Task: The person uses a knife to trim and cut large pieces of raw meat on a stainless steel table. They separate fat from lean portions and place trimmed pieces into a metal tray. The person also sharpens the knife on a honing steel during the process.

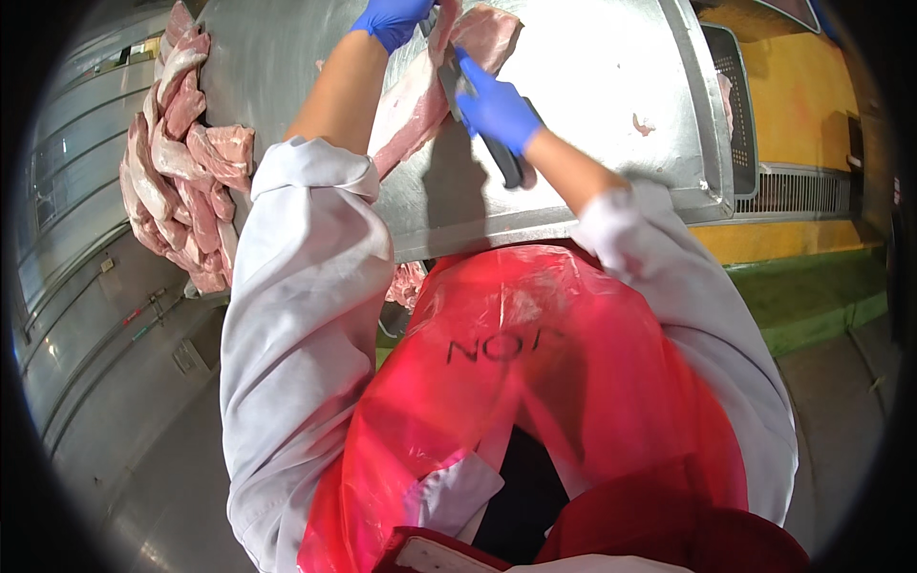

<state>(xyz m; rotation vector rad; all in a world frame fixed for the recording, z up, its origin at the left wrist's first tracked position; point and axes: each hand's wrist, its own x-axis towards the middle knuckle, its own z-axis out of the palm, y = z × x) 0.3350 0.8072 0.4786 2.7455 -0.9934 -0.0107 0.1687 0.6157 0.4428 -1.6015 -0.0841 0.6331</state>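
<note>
A long cut of pale pink meat (411, 115) lies on the metal work table (611, 57), its far part spread out. My right hand (497, 107), in a blue glove, is closed around the black handle of a knife (504, 160). The knife's blade is against the meat and partly hidden by it. At the upper edge my left hand (394, 17), also gloved in blue, grips a raised strip of the meat. Its fingers are partly cut off by the edge of the view.
A pile of meat strips (181, 162) lies at the table's left side. Right of the table stands a grey perforated crate (740, 105). A small meat scrap (642, 125) lies on the tabletop. More meat (405, 285) shows below the near edge, beside my red apron (535, 353).
</note>
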